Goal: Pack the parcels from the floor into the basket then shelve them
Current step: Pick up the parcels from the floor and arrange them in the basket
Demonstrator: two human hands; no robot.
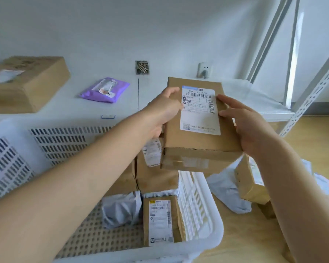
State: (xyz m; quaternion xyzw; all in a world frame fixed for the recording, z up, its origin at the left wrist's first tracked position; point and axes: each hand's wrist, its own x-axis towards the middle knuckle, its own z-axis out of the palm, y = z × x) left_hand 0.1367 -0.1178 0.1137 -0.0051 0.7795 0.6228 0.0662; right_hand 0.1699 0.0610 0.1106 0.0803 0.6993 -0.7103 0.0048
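I hold a brown cardboard parcel (199,141) with a white shipping label between both hands, above the far right corner of the white plastic basket (199,204). My left hand (163,112) grips its left edge, thumb on top. My right hand (249,126) holds its right edge with the fingers on the top face. Inside the basket lie several parcels: brown boxes (156,177), a small labelled box (160,221) and a grey poly bag (120,209). The white shelf (68,103) runs just beyond the basket.
On the shelf sit a large brown box (27,84) at the left and a purple mailer (104,90). A metal shelf upright (310,95) stands at the right. More parcels, a brown box (249,179) and a grey bag (228,192), lie on the wooden floor right of the basket.
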